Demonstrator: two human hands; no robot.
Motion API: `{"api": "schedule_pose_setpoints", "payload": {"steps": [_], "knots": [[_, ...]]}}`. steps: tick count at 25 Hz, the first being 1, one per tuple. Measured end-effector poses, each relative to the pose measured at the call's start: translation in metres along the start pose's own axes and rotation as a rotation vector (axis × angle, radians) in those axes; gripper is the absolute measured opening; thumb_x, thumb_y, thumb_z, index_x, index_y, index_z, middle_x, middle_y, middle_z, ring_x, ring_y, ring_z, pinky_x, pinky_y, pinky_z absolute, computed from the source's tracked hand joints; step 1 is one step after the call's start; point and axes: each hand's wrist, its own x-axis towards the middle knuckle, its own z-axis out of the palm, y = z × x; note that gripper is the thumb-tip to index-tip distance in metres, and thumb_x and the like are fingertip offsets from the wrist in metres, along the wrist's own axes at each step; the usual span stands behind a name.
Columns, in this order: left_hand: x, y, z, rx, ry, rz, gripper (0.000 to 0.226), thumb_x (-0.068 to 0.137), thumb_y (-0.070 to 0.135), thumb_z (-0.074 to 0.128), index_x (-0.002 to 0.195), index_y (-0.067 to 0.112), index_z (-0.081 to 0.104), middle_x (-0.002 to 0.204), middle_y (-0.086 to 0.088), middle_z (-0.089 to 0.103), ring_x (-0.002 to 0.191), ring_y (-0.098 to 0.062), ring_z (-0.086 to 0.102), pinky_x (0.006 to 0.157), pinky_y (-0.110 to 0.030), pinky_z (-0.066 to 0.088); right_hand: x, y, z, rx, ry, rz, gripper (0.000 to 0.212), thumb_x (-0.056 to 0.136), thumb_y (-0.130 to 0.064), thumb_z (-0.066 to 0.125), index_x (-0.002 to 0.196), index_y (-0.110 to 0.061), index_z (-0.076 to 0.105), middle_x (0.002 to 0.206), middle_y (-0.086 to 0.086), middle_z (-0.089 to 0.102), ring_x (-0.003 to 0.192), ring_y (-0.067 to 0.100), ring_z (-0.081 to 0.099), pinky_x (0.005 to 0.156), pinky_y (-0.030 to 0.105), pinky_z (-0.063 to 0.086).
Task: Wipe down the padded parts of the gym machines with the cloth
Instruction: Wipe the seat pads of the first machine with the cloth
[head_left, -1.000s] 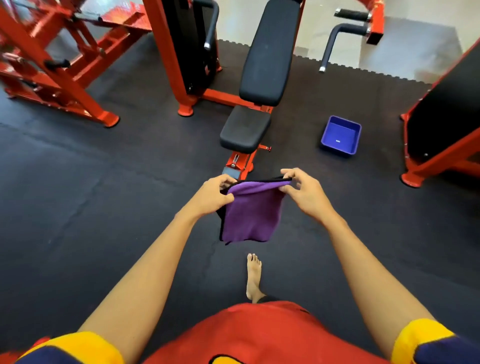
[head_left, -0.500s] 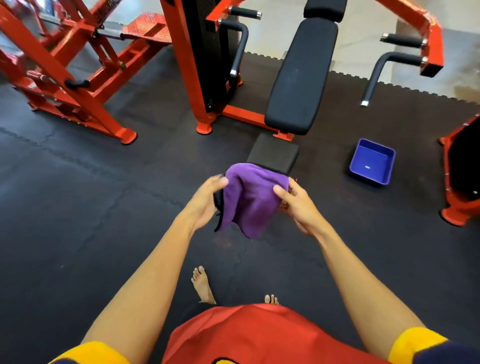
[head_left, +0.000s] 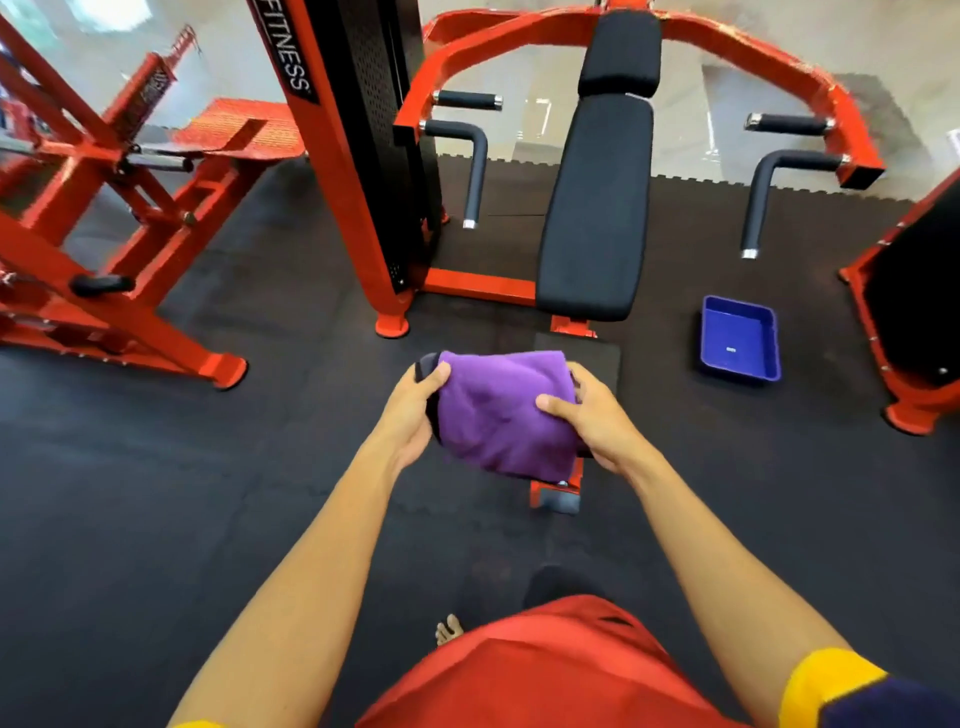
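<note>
Cloth (head_left: 506, 415), purple with a dark edge, sits bunched at the centre of view, gripped at both ends. The left hand (head_left: 410, 415) has its thumb on top and its fingers curled beneath. The right hand (head_left: 597, 421) presses its thumb on top and wraps its fingers under. Dark rubber floor mats (head_left: 156, 493) run to a toothed edge at 12 o'clock, meeting pale glossy flooring.

Three red machines stand here: a press machine (head_left: 363, 208) at 12 o'clock, one (head_left: 104, 234) at 10 o'clock, and one (head_left: 914, 312) at 3 o'clock that is cut off by the frame. The press machine carries three black pads: the back pad (head_left: 597, 208), the headrest (head_left: 621, 52), and the seat (head_left: 597, 358), which is mostly hidden behind the cloth. It also has four black handles. One blue tray (head_left: 740, 338) lies at 2 o'clock. One bare foot (head_left: 449, 630) shows at 6 o'clock.
</note>
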Motion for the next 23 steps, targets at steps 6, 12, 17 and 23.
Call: {"api": "schedule_pose_setpoints", "payload": {"steps": [6,12,17,23], "knots": [[0.121,0.055,-0.034,0.411,-0.046,-0.027,0.067,0.082,0.005,0.082,0.138,0.014,0.046,0.121,-0.009,0.071,0.105,-0.021,0.072,0.08,-0.033,0.057,0.111,-0.026,-0.001,-0.025,0.017,-0.001,0.082,0.083,0.008,0.074,0.148,-0.03,0.044,0.137,-0.006,0.06,0.123,0.007,0.06,0.097,0.026,0.054],[0.246,0.128,-0.019,0.691,0.048,0.144,0.088,0.076,0.019,0.09,0.145,0.027,0.037,0.119,-0.002,0.048,0.109,-0.014,0.053,0.097,-0.025,0.043,0.243,-0.051,-0.018,-0.192,0.218,0.059,0.086,0.085,-0.006,0.079,0.153,-0.032,0.034,0.141,0.004,0.045,0.125,0.019,0.052,0.1,0.027,0.045],[0.333,0.188,-0.007,1.054,-0.249,0.405,0.07,0.067,-0.008,0.082,0.127,0.022,0.062,0.128,0.004,0.051,0.122,-0.009,0.05,0.112,-0.031,0.038,0.324,-0.095,-0.045,-0.342,0.109,0.046,0.082,0.075,-0.002,0.084,0.134,-0.048,0.053,0.131,-0.008,0.061,0.12,0.02,0.062,0.099,0.039,0.052],[0.452,0.24,0.039,1.074,-0.372,0.464,0.034,0.074,0.008,0.076,0.089,0.038,0.071,0.097,0.016,0.074,0.1,-0.014,0.067,0.093,-0.034,0.053,0.408,-0.144,-0.07,-0.561,0.395,0.004,0.041,0.087,-0.001,0.07,0.111,-0.033,0.074,0.112,-0.009,0.066,0.109,0.013,0.061,0.093,0.02,0.043]]}}
